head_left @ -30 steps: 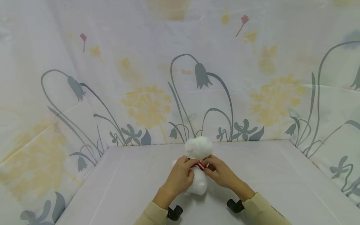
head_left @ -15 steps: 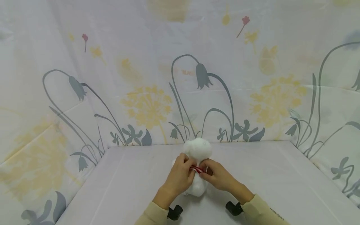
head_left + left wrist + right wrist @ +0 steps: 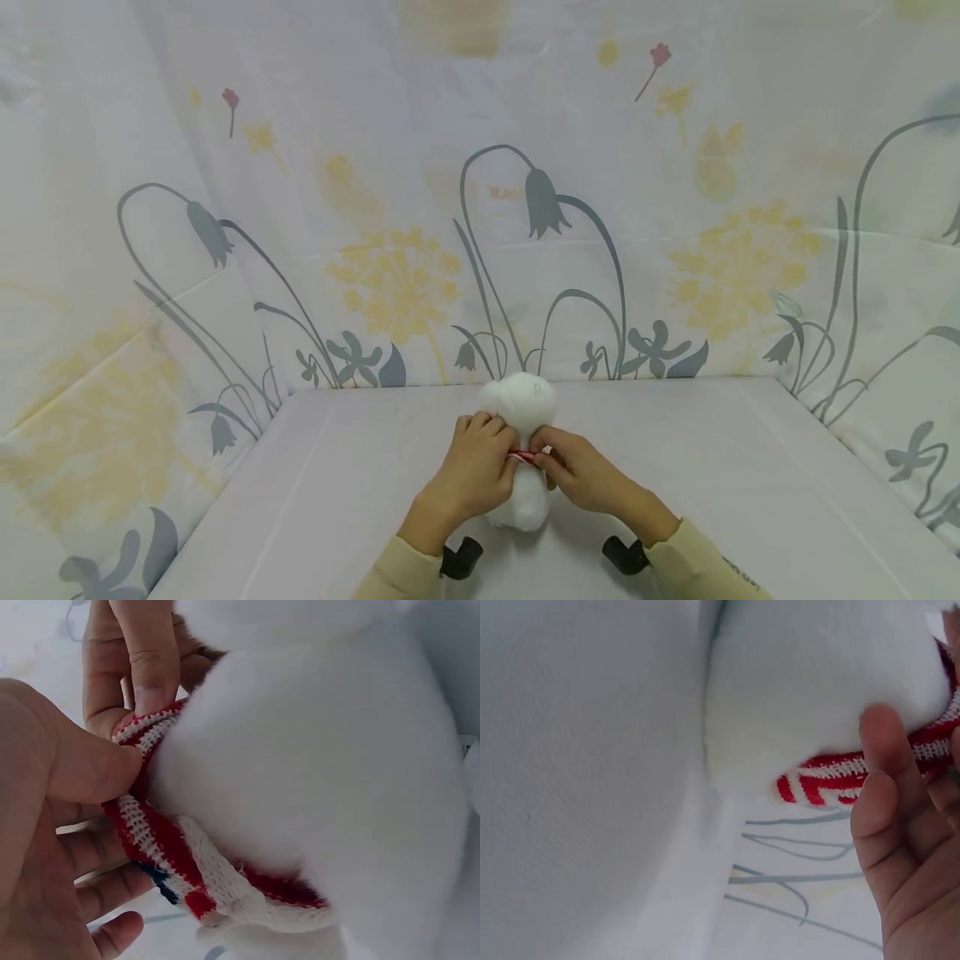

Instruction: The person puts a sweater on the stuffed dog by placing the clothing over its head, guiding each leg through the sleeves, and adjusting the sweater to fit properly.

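A white plush toy [image 3: 527, 402] stands on the table before me, with a red and white striped knitted scarf [image 3: 522, 456] round its neck. In the left wrist view, a small dark blue patch shows on the scarf [image 3: 165, 847]. My left hand [image 3: 472, 467] pinches the scarf at the toy's left side as seen from the head, thumb on the outer face and fingers behind. From the other side my right hand [image 3: 581, 468] pinches it close by. In the right wrist view, fingers of the right hand [image 3: 919, 847] lie along the striped scarf [image 3: 829, 776], against the white plush [image 3: 817, 682].
The toy stands on a pale table [image 3: 360, 475]. Behind it and at both sides hangs a white cloth [image 3: 390, 125] printed with grey and yellow flowers. Black devices [image 3: 461, 557] sit at both wrists, low over the table.
The plush toy has shifted slightly left and towards me, and it looks straighter. My hands have drawn closer together, and less of the scarf shows between them.
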`<state>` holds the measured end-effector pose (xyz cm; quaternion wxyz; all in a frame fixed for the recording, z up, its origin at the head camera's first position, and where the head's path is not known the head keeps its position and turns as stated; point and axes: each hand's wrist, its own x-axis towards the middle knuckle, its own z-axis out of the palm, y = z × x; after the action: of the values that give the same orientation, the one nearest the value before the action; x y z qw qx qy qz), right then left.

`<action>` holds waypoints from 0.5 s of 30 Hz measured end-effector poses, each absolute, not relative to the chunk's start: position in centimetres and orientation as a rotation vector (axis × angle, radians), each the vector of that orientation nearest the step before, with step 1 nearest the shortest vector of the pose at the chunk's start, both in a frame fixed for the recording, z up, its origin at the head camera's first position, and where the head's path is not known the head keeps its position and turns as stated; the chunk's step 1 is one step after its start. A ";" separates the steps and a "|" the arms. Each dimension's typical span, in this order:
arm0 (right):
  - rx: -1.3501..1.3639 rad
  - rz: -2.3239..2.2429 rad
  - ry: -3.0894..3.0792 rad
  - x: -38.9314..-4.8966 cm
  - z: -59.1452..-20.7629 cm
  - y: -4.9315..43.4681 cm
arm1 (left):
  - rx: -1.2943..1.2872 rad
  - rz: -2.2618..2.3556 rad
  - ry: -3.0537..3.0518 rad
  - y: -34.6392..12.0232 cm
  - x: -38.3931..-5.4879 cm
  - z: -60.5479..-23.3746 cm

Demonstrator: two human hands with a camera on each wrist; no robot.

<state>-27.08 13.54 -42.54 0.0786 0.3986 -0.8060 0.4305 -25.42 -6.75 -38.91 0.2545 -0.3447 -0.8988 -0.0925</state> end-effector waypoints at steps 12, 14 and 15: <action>1.205 1.348 -2.503 -25.7 -40.1 13.3 | -1.007 -0.637 -2.599 -7.4 -25.7 -38.6; 1.192 1.355 -2.531 -25.0 -38.9 13.2 | -1.024 -0.703 -2.623 -7.5 -25.7 -38.6; 1.188 1.356 -2.543 -24.7 -38.3 13.1 | -1.038 -0.735 -2.623 -7.5 -25.7 -38.6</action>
<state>-24.68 13.11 -38.32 0.0121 0.3811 -0.8157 0.4351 -25.74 -7.48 -38.64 0.1130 -0.3538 -0.8941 -0.2504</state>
